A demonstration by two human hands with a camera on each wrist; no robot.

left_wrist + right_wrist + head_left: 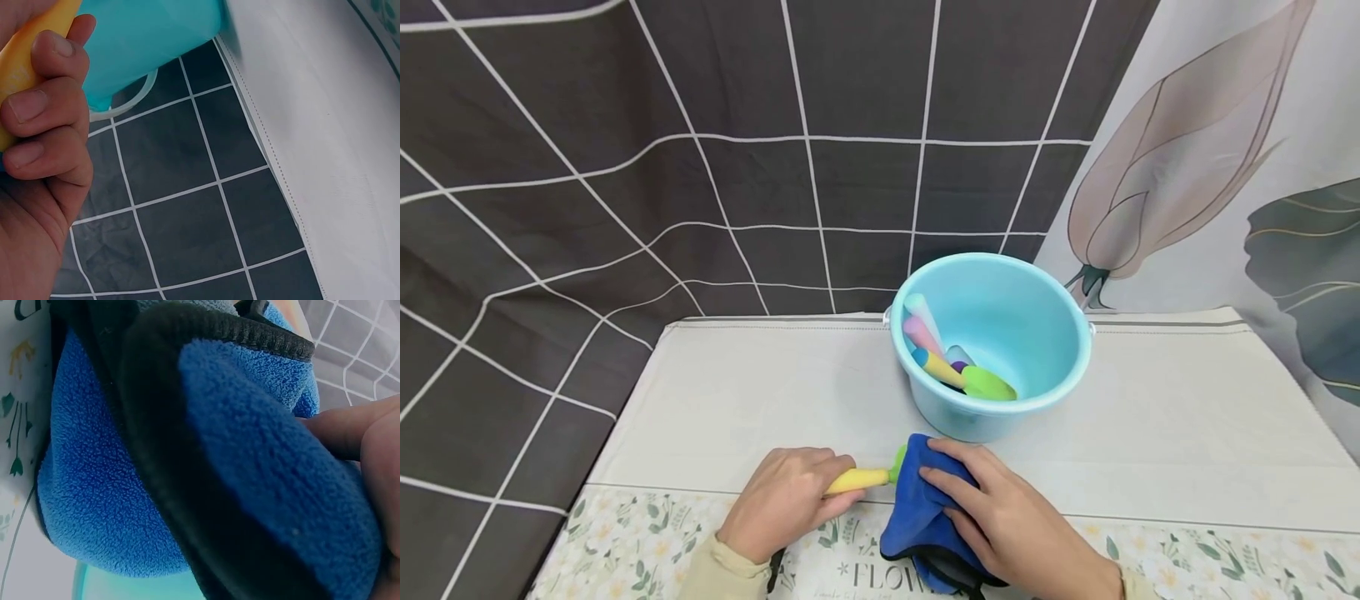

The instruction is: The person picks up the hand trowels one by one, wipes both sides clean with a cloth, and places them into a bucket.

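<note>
My left hand (793,493) grips the yellow handle of a small tool (859,480) with a green neck. In the left wrist view the fingers curl round this handle (17,67), and a bit of blue shows at its lower end. The tool's head is hidden by a blue towelling cloth (917,504) with black edging, so its kind cannot be told. My right hand (1011,512) holds the folded cloth against the head. In the right wrist view the cloth (112,469) fills most of the picture, pinched by the fingers at the right.
Just behind the hands stands a light blue bucket (970,421). In it lie a green trowel (988,383) with a yellow handle and several pastel-handled tools (919,331). The table cover (760,375) is white with a flowered front; a dark checked curtain (865,183) hangs behind.
</note>
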